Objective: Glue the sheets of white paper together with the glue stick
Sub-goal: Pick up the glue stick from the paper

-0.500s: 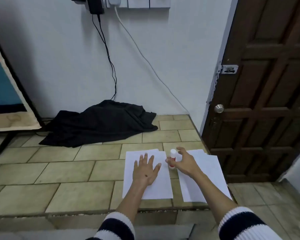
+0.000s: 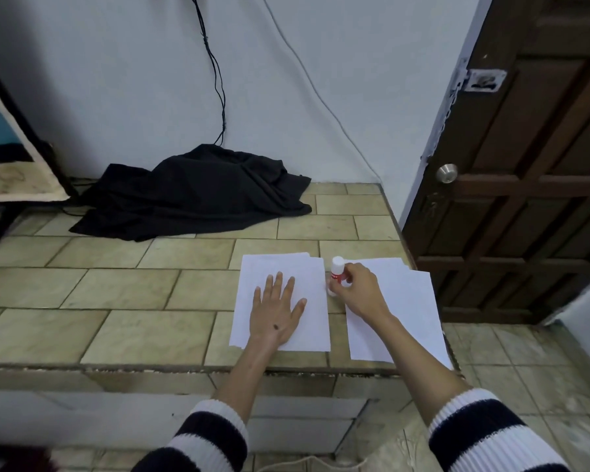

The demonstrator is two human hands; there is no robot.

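Two stacks of white paper lie on a raised tiled ledge (image 2: 143, 294). My left hand (image 2: 276, 310) rests flat with fingers spread on the left stack (image 2: 312, 277). Between the stacks stands a small glue stick (image 2: 337, 269), white-capped with a red label, upright on the tiles. My right hand (image 2: 361, 291) is closed around its lower body, with my forearm lying across the right stack (image 2: 413, 301). Part of the glue stick is hidden by my fingers.
A heap of black cloth (image 2: 198, 195) lies at the back of the ledge against the wall, with cables (image 2: 218, 80) hanging above it. A dark wooden door (image 2: 525, 185) stands at the right. A framed board (image 2: 11, 172) leans at the far left. The ledge's front edge (image 2: 184, 369) drops to the floor.
The camera has tilted down and come closer. My right hand's fingers have closed onto the glue stick. My left hand stays flat on the left stack.
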